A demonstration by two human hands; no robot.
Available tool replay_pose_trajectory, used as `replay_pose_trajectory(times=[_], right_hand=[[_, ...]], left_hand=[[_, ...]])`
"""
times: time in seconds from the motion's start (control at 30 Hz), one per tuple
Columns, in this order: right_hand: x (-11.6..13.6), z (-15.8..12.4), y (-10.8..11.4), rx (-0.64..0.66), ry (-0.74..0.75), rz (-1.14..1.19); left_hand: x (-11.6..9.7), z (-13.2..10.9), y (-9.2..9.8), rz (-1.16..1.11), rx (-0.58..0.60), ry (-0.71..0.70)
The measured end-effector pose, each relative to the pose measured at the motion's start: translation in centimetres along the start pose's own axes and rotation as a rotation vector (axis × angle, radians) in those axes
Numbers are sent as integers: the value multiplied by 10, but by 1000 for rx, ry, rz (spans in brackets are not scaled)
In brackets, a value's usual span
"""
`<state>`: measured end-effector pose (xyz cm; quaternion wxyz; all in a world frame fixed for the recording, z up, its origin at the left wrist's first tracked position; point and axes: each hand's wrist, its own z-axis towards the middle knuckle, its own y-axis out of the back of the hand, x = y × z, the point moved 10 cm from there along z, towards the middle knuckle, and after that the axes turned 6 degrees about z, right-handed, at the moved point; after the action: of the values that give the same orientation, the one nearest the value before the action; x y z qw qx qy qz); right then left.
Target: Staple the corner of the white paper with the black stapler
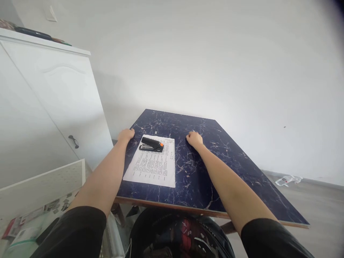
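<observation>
A black stapler point(152, 144) with an orange patch at one end lies on a sheet of printed paper point(153, 168). The paper rests flat on a dark blue, marble-patterned table point(185, 195), toward its left side. At the table's left edge, my left hand point(127, 135) is closed round the rim, its fingertips mostly hidden. My right hand point(195, 139) rests on the tabletop to the right of the paper, curled into a fist with nothing visible in it. Neither hand touches the stapler or the paper.
A white cabinet point(53, 96) with a dark handle stands left of the table. Below it, a light-coloured open box point(84, 170) sits beside assorted items. A white wall rises behind the table. Clear crumpled plastic point(287, 180) lies on the floor at the right.
</observation>
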<state>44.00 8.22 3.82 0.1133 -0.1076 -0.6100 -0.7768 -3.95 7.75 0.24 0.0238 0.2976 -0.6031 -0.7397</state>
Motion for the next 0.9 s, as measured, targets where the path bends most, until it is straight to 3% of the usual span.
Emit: replay_pose_trajectory(times=[0.07,0.13,0.2,0.33,0.4,0.47,0.53,0.7,0.9], right_hand=[[-12,-7,4,-9,-49,33],[5,-17,5,-38,-21,139],[52,-30,5,-53,122,310],[173,-77,3,57,608,571],[206,-96,-4,153,682,573],[224,-108,-14,256,700,487],[229,-114,-22,315,700,384],[216,-111,-21,310,667,265],[169,-103,-5,290,644,216]], left_hand=[[4,0,-3,38,44,46],[5,0,-4,70,75,65],[5,0,-4,91,88,64],[3,0,-3,134,100,63],[2,0,-3,154,106,64],[2,0,-3,166,108,61],[1,-1,-3,171,110,59],[0,-4,-1,165,110,59],[-3,-13,9,153,72,56]])
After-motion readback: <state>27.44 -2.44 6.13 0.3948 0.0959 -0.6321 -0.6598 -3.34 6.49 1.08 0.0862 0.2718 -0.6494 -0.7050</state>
